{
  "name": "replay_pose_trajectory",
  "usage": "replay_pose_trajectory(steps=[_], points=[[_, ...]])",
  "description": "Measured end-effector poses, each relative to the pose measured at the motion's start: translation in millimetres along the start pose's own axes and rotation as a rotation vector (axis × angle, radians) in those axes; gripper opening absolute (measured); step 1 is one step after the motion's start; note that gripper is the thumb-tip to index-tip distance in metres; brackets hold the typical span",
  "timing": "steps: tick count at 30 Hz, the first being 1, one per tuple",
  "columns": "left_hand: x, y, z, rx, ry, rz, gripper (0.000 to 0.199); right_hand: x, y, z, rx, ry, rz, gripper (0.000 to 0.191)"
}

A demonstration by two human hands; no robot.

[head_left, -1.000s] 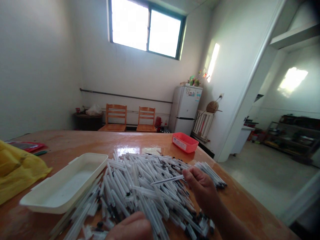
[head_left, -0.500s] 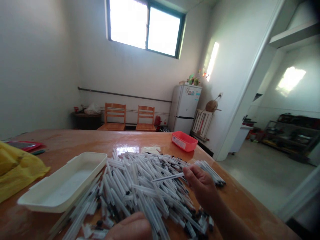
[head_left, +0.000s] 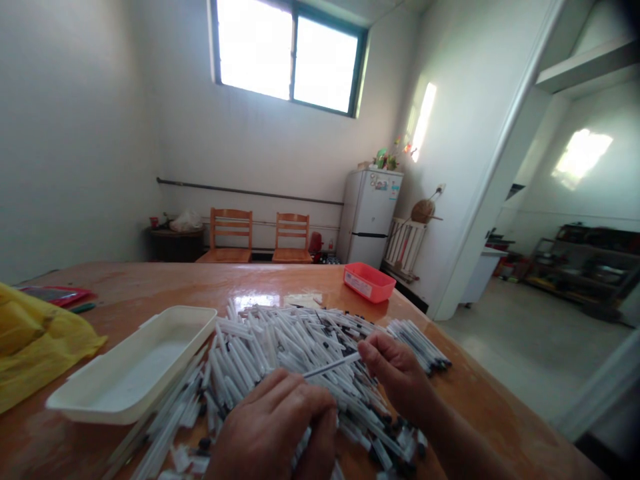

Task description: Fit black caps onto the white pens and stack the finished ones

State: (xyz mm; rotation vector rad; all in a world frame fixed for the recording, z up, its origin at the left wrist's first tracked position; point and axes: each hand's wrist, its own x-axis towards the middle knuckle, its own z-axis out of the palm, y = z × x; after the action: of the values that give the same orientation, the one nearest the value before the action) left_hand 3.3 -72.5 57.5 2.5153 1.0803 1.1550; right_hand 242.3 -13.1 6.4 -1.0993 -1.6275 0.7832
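A large heap of clear pen barrels and black caps [head_left: 260, 340] covers the middle of the table. Above its right part, my right hand [head_left: 393, 367] pinches one end of a slim clear pen [head_left: 334, 365], which points left. My left hand [head_left: 275, 427] is over the near side of the heap, its fingers curled beside the pen's other end; what lies under those fingers is hidden. Just right of the heap lies a neat row of pens [head_left: 417, 343] with dark ends. To the left is a cream plastic tray [head_left: 135, 373] with nothing in it.
A red basket [head_left: 369, 283] stands near the far right edge of the wooden table [head_left: 165, 277]. At the left lie a yellow bag [head_left: 40, 340] and a red packet [head_left: 60, 295]. Two chairs [head_left: 231, 233] and a fridge [head_left: 373, 220] are beyond.
My left hand has risen from the bottom edge onto the heap, close to the pen's left end. My right hand has shifted slightly left with the pen, which now tilts more.
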Motion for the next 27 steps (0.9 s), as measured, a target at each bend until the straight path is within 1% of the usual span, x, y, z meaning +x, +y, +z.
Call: replay_pose_trajectory(steps=[1, 2, 4, 7, 10, 13, 16, 20, 22, 24, 25, 27], points=[[2.4, -5.0, 5.6, 0.060, 0.018, -0.021, 0.019, -1.1, -1.6, 1.0, 0.003, -0.030, -0.013, 0.039], [4.0, -9.7, 10.8, 0.104, 0.006, -0.026, 0.024, -2.3, -3.4, 2.2, 0.001, -0.059, -0.027, 0.038], [5.2, -18.1, 19.4, 0.154, -0.072, -0.010, 0.032, -4.4, -7.0, 4.8, -0.014, -0.101, -0.058, 0.038], [5.0, -26.7, 28.5, 0.186, -0.156, -0.007, 0.030, -6.1, -10.8, 7.8, -0.049, -0.135, -0.102, 0.038], [3.9, -30.3, 34.6, 0.190, -0.198, 0.000, 0.026, -5.9, -12.6, 8.2, -0.062, -0.148, -0.123, 0.038], [2.4, -32.9, 39.2, 0.179, -0.187, 0.002, 0.023, -4.4, -12.7, 5.7, -0.049, -0.180, -0.118, 0.040], [1.2, -36.5, 44.0, 0.150, -0.205, 0.068, 0.021, -2.5, -13.0, 2.3, -0.019, -0.216, -0.103, 0.043], [2.4, -38.2, 49.8, 0.158, -0.084, 0.099, 0.021, -1.0, -15.5, 0.8, 0.034, -0.225, -0.062, 0.045], [4.0, -36.3, 50.4, 0.119, -0.071, 0.101, 0.019, -0.4, -16.2, -0.1, 0.086, -0.229, -0.033, 0.046], [5.6, -33.4, 48.8, 0.027, -0.063, 0.048, 0.017, 0.9, -14.9, -4.6, 0.145, -0.253, 0.004, 0.047], [6.4, -32.1, 47.3, -0.034, -0.041, -0.015, 0.015, 1.9, -13.4, -9.1, 0.165, -0.261, 0.023, 0.048], [7.7, -31.2, 43.0, -0.175, 0.032, -0.203, 0.014, 4.3, -8.3, -22.8, 0.155, -0.253, 0.061, 0.048]])
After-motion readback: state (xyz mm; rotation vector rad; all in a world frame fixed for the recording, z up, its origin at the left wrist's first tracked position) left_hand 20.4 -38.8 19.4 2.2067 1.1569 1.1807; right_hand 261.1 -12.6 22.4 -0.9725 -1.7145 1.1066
